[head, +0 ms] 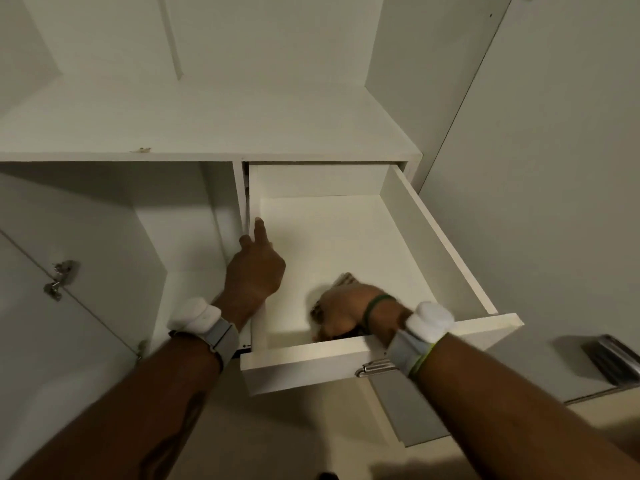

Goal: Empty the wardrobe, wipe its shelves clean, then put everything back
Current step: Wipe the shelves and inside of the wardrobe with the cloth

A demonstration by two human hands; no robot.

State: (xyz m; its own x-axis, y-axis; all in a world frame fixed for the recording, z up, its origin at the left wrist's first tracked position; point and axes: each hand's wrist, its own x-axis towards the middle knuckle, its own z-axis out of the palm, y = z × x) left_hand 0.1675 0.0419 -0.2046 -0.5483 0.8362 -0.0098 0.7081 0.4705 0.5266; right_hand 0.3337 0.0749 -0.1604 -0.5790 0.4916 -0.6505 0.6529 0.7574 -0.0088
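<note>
The wardrobe (207, 133) is smooth matt white board, and its square drawer (446, 244) stands pulled out at the right under a shelf, with flat walls and a bright metal handle (375, 368) on its front. At the drawer's near end the right hand (346, 313) curls its grip round a brownish bundle (346, 279) that is too blurred to name. The left hand (254, 268) rests at the drawer's left wall, forefinger straight — whether its grip holds the wall I cannot tell.
</note>
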